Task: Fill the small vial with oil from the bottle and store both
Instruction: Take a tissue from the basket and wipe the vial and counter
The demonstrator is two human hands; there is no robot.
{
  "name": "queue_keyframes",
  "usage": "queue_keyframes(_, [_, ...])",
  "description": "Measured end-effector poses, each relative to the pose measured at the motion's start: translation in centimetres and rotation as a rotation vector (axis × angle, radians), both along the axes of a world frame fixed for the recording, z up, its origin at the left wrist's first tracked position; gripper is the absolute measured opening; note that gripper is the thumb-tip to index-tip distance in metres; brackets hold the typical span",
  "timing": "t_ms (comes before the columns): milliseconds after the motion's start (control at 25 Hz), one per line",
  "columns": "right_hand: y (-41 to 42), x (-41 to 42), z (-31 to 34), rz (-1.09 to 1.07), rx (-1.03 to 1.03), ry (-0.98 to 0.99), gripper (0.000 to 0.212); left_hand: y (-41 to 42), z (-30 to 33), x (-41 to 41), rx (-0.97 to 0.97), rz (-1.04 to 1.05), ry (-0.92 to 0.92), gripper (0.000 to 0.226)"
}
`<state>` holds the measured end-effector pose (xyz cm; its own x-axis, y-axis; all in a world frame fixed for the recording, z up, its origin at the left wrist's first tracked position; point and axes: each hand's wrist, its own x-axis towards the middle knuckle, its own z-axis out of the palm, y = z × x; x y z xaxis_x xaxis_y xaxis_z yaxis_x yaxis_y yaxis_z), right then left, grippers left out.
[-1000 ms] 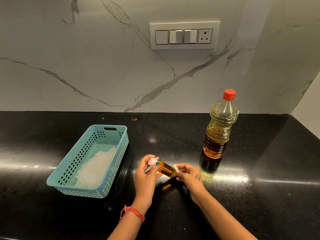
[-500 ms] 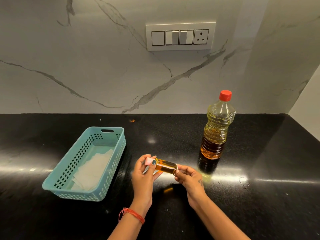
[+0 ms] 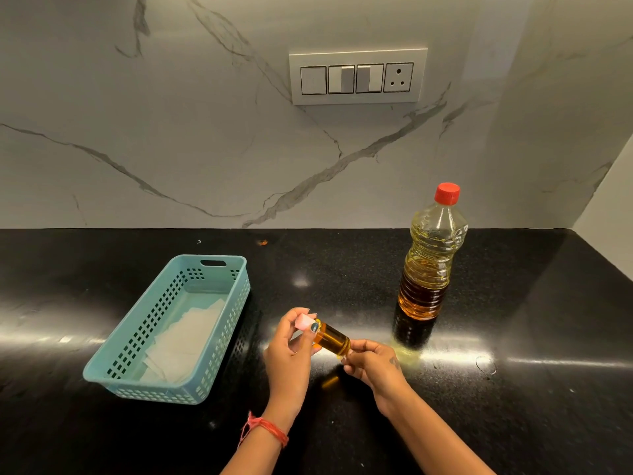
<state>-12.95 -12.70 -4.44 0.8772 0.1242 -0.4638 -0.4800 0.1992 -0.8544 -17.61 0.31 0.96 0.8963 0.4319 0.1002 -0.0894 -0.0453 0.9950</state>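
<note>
A small glass vial (image 3: pixel 334 341) full of amber oil lies almost level above the black counter, held between both hands. My left hand (image 3: pixel 289 354) pinches its pink cap (image 3: pixel 304 320) end. My right hand (image 3: pixel 371 363) grips the vial's base. The oil bottle (image 3: pixel 432 265) stands upright at the right with its red cap (image 3: pixel 447 193) on, about two thirds full. It stands apart from both hands.
A teal perforated basket (image 3: pixel 219 341) lined with white paper sits on the counter (image 3: pixel 548 389) left of my hands. A marble wall with a switch plate (image 3: pixel 358 77) rises behind. A side wall closes the far right corner.
The vial has tilted slightly between my fingers, cap end a little higher than half a second ago. Both hands stay in the same spot. The bottle and basket have not moved.
</note>
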Motion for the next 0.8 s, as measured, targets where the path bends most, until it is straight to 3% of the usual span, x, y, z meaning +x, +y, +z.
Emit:
queue_keyframes(120, [-0.4,0.2,0.3,0.086,-0.168,0.055,0.024,-0.2,-0.4,0.1,0.111,0.002,0.017,0.035])
queue_keyframes(240, [-1.4,0.0,0.3,0.013,-0.301,-0.006,0.021,-0.5,-0.8,0.3,0.231,-0.030,0.032,0.040])
queue_keyframes(600, [-3.3,-1.7,0.5,-0.054,-0.195,-0.129,0.012,-1.7,-1.9,0.9,0.653,-0.053,-0.003,0.034])
queue_keyframes(800, [-3.5,-2.5,1.0,-0.040,-0.175,-0.149,0.011,-1.5,-1.6,0.4,0.611,-0.112,0.049,0.052])
